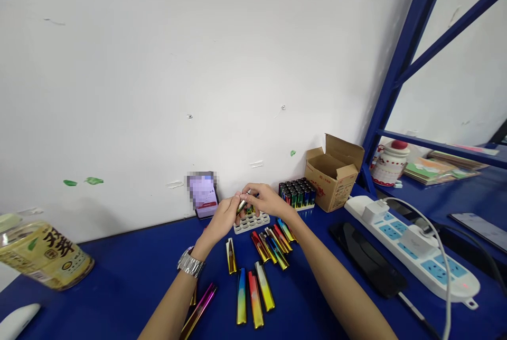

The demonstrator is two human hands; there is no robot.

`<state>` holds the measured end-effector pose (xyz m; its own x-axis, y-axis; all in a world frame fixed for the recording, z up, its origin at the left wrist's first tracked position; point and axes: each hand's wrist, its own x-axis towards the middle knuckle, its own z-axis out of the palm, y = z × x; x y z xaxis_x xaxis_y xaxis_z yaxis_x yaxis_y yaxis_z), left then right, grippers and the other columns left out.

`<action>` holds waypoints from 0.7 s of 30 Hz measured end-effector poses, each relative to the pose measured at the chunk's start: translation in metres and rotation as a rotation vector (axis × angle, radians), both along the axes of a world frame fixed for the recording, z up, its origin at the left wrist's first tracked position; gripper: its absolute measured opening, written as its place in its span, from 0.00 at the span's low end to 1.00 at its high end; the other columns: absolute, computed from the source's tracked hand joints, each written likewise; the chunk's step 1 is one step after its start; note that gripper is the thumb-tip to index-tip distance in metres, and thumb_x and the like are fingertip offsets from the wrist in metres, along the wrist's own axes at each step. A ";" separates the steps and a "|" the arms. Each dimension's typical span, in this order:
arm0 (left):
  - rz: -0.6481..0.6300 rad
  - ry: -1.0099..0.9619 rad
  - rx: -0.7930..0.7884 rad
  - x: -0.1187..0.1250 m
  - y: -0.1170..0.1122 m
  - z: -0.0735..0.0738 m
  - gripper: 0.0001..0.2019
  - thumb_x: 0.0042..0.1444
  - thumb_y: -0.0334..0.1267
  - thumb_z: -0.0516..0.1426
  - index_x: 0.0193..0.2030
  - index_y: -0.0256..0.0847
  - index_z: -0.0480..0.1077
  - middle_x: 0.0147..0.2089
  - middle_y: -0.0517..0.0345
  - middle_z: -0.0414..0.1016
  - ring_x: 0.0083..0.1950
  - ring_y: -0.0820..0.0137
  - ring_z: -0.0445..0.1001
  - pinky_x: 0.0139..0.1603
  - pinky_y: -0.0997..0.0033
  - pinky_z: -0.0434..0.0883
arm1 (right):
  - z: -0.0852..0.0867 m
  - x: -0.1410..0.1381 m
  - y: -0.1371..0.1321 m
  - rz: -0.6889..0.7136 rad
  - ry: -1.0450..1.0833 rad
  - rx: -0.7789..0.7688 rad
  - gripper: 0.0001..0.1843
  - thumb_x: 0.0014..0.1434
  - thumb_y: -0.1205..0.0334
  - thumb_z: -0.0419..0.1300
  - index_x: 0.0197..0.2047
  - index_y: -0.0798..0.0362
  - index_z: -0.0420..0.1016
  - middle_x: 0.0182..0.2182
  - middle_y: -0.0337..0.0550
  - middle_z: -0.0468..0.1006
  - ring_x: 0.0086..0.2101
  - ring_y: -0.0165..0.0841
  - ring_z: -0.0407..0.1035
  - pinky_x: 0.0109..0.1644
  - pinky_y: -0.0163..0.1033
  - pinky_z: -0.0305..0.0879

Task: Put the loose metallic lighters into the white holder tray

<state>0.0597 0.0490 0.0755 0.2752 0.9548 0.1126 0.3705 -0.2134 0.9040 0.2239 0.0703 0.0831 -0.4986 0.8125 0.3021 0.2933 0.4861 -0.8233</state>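
Observation:
Above the white holed tray (pixel 252 222), both my hands meet around a small shiny metallic lighter (pixel 241 205). My left hand (pixel 226 214), with a metal watch on the wrist, grips it from the left, fingers closed. From the right, my right hand (pixel 266 200) pinches its upper end, partly covering it. Some colourful pieces stand in the tray, half hidden behind my fingers. Nearer me lie loose lighters with glossy gradient shells: a blue-yellow lighter (pixel 241 298), a red-yellow lighter (pixel 255 300), a white-yellow lighter (pixel 265 287) and a cluster of lighters (pixel 273 243).
A filled rack of lighters (pixel 297 194) stands beside an open cardboard box (pixel 332 181). A phone (pixel 206 197) leans on the wall. At right lie a dark phone (pixel 366 261) and a power strip (pixel 412 250) with cables. A drink bottle (pixel 47 255) is at left.

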 end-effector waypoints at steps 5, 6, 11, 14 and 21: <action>0.107 0.213 0.112 -0.009 0.002 0.005 0.24 0.59 0.56 0.43 0.29 0.39 0.67 0.27 0.55 0.75 0.24 0.67 0.73 0.30 0.68 0.66 | 0.004 0.015 0.004 -0.207 -0.179 0.151 0.14 0.63 0.51 0.53 0.37 0.52 0.72 0.24 0.37 0.72 0.19 0.27 0.64 0.26 0.31 0.56; 0.138 0.322 0.150 -0.011 0.002 0.007 0.21 0.59 0.54 0.44 0.27 0.40 0.65 0.25 0.56 0.74 0.23 0.67 0.72 0.29 0.68 0.64 | 0.004 0.019 0.006 -0.255 -0.262 0.183 0.13 0.63 0.52 0.53 0.37 0.52 0.73 0.23 0.38 0.72 0.20 0.28 0.64 0.27 0.32 0.55; 0.041 0.648 0.076 -0.022 -0.001 0.009 0.16 0.56 0.44 0.47 0.19 0.43 0.57 0.16 0.60 0.67 0.17 0.69 0.67 0.24 0.71 0.57 | -0.005 0.032 0.012 -0.357 -0.563 0.206 0.09 0.60 0.56 0.58 0.39 0.51 0.74 0.26 0.43 0.73 0.28 0.34 0.65 0.28 0.33 0.49; -0.054 0.639 -0.042 -0.026 -0.003 0.002 0.16 0.52 0.45 0.50 0.17 0.44 0.56 0.13 0.61 0.66 0.13 0.70 0.64 0.20 0.72 0.55 | -0.010 0.031 0.013 -0.375 -0.605 0.210 0.09 0.60 0.57 0.57 0.41 0.50 0.73 0.28 0.44 0.74 0.29 0.35 0.66 0.28 0.33 0.48; -0.072 0.594 -0.124 -0.030 -0.003 -0.006 0.17 0.48 0.48 0.53 0.15 0.44 0.55 0.11 0.62 0.63 0.10 0.70 0.62 0.17 0.72 0.56 | -0.012 0.029 0.015 -0.424 -0.495 0.115 0.12 0.61 0.52 0.57 0.39 0.52 0.73 0.18 0.39 0.70 0.25 0.35 0.68 0.29 0.34 0.54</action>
<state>0.0299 0.0464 0.0693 0.3209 0.9277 -0.1909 0.8077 -0.1627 0.5667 0.2530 0.0856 0.0713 -0.2447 0.9452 0.2159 0.8092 0.3218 -0.4916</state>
